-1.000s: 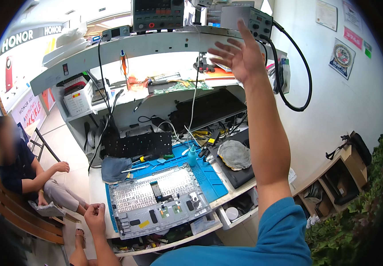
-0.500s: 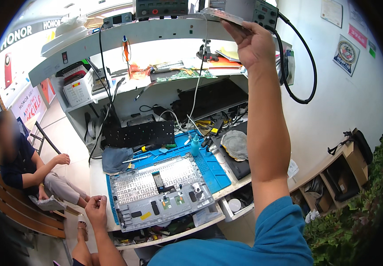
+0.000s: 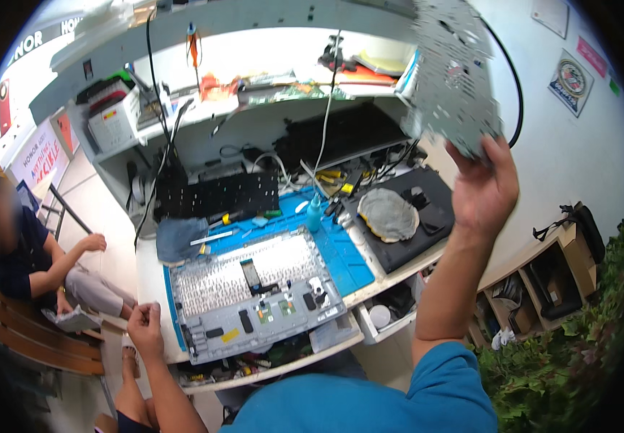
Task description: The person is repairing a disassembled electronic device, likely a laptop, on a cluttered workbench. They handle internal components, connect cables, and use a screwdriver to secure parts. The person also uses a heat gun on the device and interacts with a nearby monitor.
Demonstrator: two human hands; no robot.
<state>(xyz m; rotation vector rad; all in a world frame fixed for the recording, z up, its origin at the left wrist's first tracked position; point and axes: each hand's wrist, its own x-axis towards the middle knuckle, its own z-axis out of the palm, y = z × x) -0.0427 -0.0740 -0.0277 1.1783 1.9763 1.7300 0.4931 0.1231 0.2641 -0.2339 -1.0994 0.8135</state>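
Note:
My right hand (image 3: 485,184), raised at the right, grips the lower end of a grey perforated metal plate (image 3: 453,79), held up and smeared by motion. My left hand (image 3: 146,325) is curled at the bench's left edge, beside a grey laptop keyboard housing (image 3: 225,325); whatever its fingers hold is hidden. The housing lies on a blue mat (image 3: 352,263) with a small blue bottle (image 3: 314,216), tools and a grey-blue cloth (image 3: 182,242). Right of the mat, a round grey pad (image 3: 388,216) rests on a black laptop (image 3: 431,202).
The bench shelf (image 3: 290,90) carries boards and papers above cables and black panels (image 3: 214,195). Below is an open drawer (image 3: 380,317). A seated person (image 3: 30,267) is at the left, another person's bare leg (image 3: 128,382) below. A cubby cabinet (image 3: 543,289) and greenery (image 3: 565,368) stand right.
My right hand was reaching up open, then took hold of the plate at the top; it has since moved right and down, bringing the plate into fuller view. The camera's view has shifted slightly.

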